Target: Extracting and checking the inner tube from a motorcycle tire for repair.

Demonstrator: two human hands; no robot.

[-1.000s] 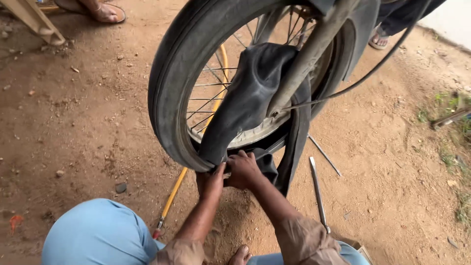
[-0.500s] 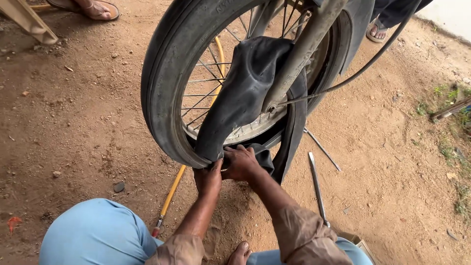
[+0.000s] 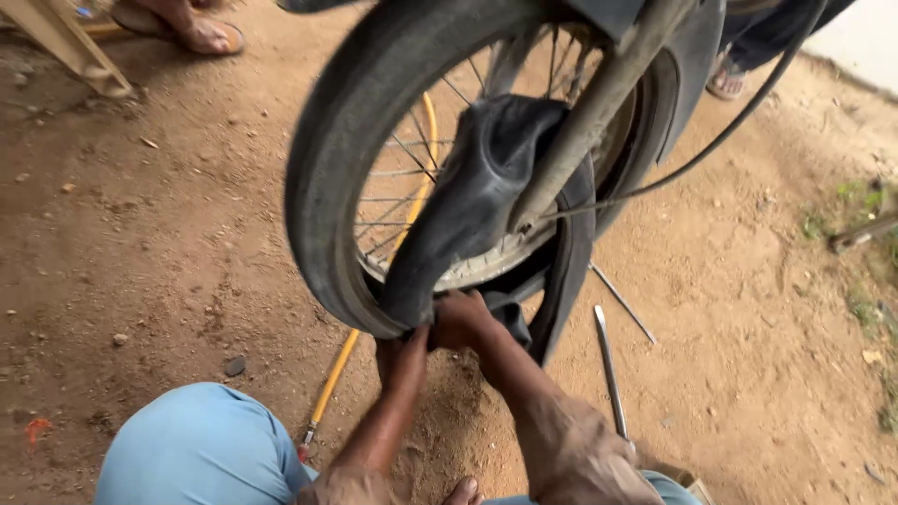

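Both hands work at the bottom of a spoked motorcycle wheel (image 3: 374,178) that stands upright over bare dirt. Right hand (image 3: 461,321) curled shut, fingers pinching the lower end of the black inner tube (image 3: 477,196) where it meets the rim. Left hand (image 3: 400,353) just beside it, tucked under the tyre (image 3: 323,196); its fingers are hidden behind tyre and tube, so cannot tell how far closed it is or what it grips. The inner tube hangs slack and folded out of the wheel, draped across the spokes beside the fork leg (image 3: 599,103), its lower end down at the hands. It looks limp, light and soft (thin rubber, likely to pinch or tear against a rim edge), best taken in a broad fold near the rim, not by a stretched edge. The tyre reads as stiff and heavy by comparison, its bead the place to lever. A metal tyre lever (image 3: 610,374) lies on the ground to the right of the wheel, a thinner rod (image 3: 625,304) near it; a yellow-handled tool (image 3: 335,379) lies left, behind the wheel. Blue-trousered knee (image 3: 196,449) in the foreground; a sandalled foot (image 3: 192,28) of another person at top left.
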